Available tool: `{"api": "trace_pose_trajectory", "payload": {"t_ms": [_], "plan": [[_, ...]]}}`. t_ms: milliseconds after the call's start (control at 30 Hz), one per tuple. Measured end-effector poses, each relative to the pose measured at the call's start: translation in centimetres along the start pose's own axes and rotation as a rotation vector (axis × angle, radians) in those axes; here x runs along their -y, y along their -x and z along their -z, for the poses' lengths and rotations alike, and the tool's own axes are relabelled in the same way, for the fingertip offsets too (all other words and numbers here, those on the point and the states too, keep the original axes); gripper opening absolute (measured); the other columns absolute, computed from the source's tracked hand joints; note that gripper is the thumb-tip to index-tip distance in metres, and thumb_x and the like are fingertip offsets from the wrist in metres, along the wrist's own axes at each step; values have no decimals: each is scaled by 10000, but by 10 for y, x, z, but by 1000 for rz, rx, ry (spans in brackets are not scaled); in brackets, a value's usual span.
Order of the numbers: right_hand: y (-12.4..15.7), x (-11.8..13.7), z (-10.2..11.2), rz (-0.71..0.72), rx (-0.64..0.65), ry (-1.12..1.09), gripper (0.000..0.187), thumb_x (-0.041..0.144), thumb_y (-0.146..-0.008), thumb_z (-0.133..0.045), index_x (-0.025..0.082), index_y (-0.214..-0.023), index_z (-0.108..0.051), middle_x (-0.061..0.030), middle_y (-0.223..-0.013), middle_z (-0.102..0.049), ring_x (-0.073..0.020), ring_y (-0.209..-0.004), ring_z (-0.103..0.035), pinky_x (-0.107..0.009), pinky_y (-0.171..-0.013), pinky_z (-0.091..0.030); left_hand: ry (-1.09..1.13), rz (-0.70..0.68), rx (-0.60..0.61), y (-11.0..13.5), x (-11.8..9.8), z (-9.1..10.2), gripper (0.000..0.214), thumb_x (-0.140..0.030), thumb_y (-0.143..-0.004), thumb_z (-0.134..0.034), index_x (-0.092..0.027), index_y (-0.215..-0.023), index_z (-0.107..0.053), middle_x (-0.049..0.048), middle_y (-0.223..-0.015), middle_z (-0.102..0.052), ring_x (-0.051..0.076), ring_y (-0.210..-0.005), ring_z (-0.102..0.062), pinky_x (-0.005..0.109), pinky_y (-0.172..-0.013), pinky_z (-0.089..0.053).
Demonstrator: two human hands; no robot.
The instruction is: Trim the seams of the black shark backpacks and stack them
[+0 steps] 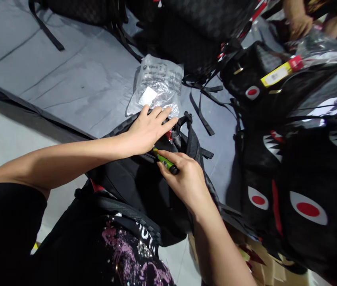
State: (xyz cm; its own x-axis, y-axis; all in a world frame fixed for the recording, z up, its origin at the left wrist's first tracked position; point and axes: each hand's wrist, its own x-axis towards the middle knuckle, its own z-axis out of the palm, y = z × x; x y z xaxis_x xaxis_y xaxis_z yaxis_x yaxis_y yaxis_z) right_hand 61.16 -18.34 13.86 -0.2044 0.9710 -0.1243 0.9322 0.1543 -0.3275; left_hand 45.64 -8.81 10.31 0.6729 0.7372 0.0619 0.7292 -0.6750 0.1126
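Observation:
A black backpack [144,178] lies against my body at the table's edge. My left hand [147,131] rests on its upper part, fingers stretched out and apart, with nothing in the grip. The fingertips reach the near edge of a clear printed plastic bag [160,79] that has a white label. In my right hand [186,174] is a short green tool with a black end [165,161], held between thumb and fingers. Its tip points at the backpack just below my left palm; what it touches there I cannot make out.
More black backpacks [278,178] with red-and-white eye and teeth prints are on the right, one bearing a yellow tag [277,75]. Dark checkered bags [198,35] with loose straps lie across the grey-covered table [76,75]. Another person's hand [301,26] is at the upper right.

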Motion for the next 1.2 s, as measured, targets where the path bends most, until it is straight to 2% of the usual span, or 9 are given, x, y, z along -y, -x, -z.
{"api": "trace_pose_trajectory", "payload": {"t_ms": [233, 333, 433, 500, 600, 767, 867, 1033, 1200], "plan": [[0, -2, -2, 12, -31, -44, 295, 235, -890, -622, 224, -1153, -755, -73, -1037, -794, -250, -942, -744, -384, -855, -552, -3, 3, 15, -2, -2, 1, 867, -254, -813, -721, -165, -1558, -286, 188, -1633, -261, 357, -1407, -362, 487, -1125, -286], [3, -5, -1, -4, -32, -64, 287, 235, -884, -629, 215, -1140, -757, -74, -1041, -795, -253, -944, -751, -394, -864, -554, 11, -22, 71, -4, 6, 2, 948, -291, -783, -761, -185, -1574, -249, 188, -1659, -194, 367, -1441, -321, 497, -1152, -263], [9, -7, -3, -8, -81, -127, 277, 228, -872, -642, 203, -1121, -762, -77, -1040, -797, -247, -937, -756, -380, -838, -562, 72, -65, 169, 1, 25, 7, 1152, -348, -721, -810, -241, -1612, -89, 170, -1693, 6, 415, -1514, -157, 523, -1165, -260], [10, -5, -8, 7, -146, -164, 267, 228, -863, -657, 204, -1105, -768, -76, -1026, -799, -245, -929, -758, -382, -854, -559, 122, -38, 218, 7, 35, 11, 1292, -375, -683, -831, -286, -1609, 65, 155, -1686, 134, 455, -1523, -75, 546, -1144, -305], [5, 2, -20, 70, -188, -270, 277, 229, -874, -645, 206, -1122, -765, -70, -1046, -796, -227, -921, -761, -362, -883, -556, 149, 45, 274, 14, 38, 19, 1410, -323, -641, -862, -317, -1581, 189, 158, -1671, 204, 470, -1507, -116, 535, -1081, -410], [-6, 10, -41, 50, -227, -409, 277, 246, -875, -635, 214, -1118, -763, -64, -1068, -792, -229, -937, -761, -359, -915, -563, 50, 134, 297, 14, 21, 23, 1429, -223, -607, -888, -293, -1598, 139, 196, -1670, 173, 484, -1443, -264, 531, -990, -502], [-7, 8, -47, 42, -254, -436, 272, 248, -864, -643, 217, -1103, -767, -68, -1052, -795, -233, -927, -762, -369, -910, -566, -15, 136, 278, 12, 17, 23, 1409, -216, -611, -889, -274, -1607, 105, 227, -1676, 73, 471, -1388, -355, 507, -953, -524], [-5, 5, -48, 49, -261, -461, 275, 233, -868, -639, 195, -1110, -765, -78, -1011, -801, -227, -847, -761, -364, -852, -565, -94, 89, 321, 11, 20, 27, 1199, -103, -720, -735, -239, -1618, 48, 240, -1637, -184, 393, -1316, -462, 415, -931, -523], [-3, 5, -44, 33, -247, -469, 280, 246, -875, -640, 194, -1122, -761, -69, -979, -804, -222, -809, -751, -360, -836, -556, -42, 34, 362, 11, 29, 33, 1143, -66, -754, -636, -279, -1610, 89, 198, -1642, -200, 350, -1321, -480, 406, -958, -516]]}}
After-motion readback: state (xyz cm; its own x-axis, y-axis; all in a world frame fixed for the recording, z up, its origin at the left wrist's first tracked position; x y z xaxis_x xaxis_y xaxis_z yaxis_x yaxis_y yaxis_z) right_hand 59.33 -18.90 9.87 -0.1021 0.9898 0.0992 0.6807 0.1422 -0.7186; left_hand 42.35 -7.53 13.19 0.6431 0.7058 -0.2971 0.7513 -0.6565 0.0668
